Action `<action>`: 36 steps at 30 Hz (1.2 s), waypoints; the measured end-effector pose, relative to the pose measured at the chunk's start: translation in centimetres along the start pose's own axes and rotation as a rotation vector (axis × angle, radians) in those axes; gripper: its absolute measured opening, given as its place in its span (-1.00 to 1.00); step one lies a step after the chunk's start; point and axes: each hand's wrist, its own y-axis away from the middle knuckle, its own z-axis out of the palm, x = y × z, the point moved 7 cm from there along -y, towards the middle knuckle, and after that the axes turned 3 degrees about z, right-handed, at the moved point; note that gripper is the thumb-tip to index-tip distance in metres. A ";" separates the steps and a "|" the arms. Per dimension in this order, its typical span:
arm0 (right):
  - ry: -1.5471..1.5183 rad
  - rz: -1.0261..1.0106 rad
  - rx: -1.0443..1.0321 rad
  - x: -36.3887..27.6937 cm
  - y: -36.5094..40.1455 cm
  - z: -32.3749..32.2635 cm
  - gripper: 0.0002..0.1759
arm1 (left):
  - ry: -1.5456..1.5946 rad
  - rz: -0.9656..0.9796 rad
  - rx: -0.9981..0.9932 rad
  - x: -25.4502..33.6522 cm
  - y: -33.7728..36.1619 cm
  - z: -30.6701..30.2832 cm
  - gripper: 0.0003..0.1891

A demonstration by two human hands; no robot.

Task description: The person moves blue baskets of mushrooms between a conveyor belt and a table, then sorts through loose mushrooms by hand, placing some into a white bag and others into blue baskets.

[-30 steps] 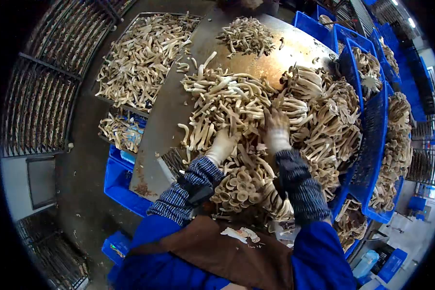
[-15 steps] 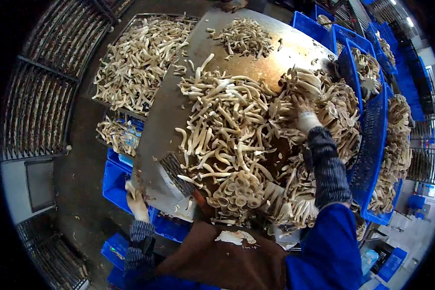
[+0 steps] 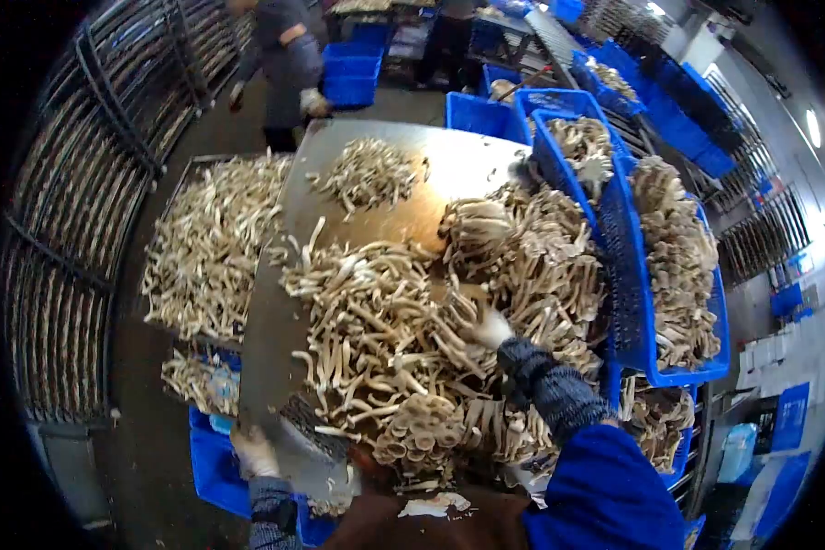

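My right hand (image 3: 478,321), in a white glove with a grey knitted sleeve, is at the middle of the table among long-stemmed mushrooms (image 3: 367,312). Its fingers are closed around mushroom stems, partly lost among the pile. Bigger clumps of mushrooms (image 3: 545,266) lie just beyond and to its right. My left hand (image 3: 255,452), also gloved, is at the table's left edge above a blue crate (image 3: 213,472). Its fingers look apart, and I see nothing in them. Close to it lies a dark brush-like tool (image 3: 312,429). A cluster of round-capped mushrooms (image 3: 422,431) sits near my apron.
Blue crates of mushrooms (image 3: 632,293) line the table's right side. A tray of loose mushrooms (image 3: 215,247) stands at the left. A small heap (image 3: 367,174) lies on the metal table's (image 3: 270,348) far end, where another person (image 3: 284,64) stands. Racks (image 3: 60,302) stand farther left.
My view has tilted up, bringing another person into sight. My right hand has moved from the big clumps toward the loose stems. The pale piece in my left hand no longer shows.
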 end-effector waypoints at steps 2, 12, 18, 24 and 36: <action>-0.113 0.145 0.154 0.6 3.2 -1.8 0.05 | 0.253 0.262 -0.017 11.9 -1.1 2.4 -0.37; -0.370 -0.094 0.254 -2.1 9.6 -0.1 -0.30 | 0.926 0.343 -1.472 38.2 15.4 23.9 -0.48; -1.229 -0.124 0.111 -6.4 11.3 -1.2 -0.15 | 1.129 0.307 -1.428 36.4 12.9 21.6 -0.63; -1.354 -0.057 0.066 -9.1 11.2 -1.5 -0.33 | 0.991 0.260 -1.031 33.9 8.5 16.6 -0.55; -1.509 -0.189 -0.158 -10.9 6.7 4.9 -0.45 | 0.444 0.654 -0.675 29.9 5.3 16.3 -0.59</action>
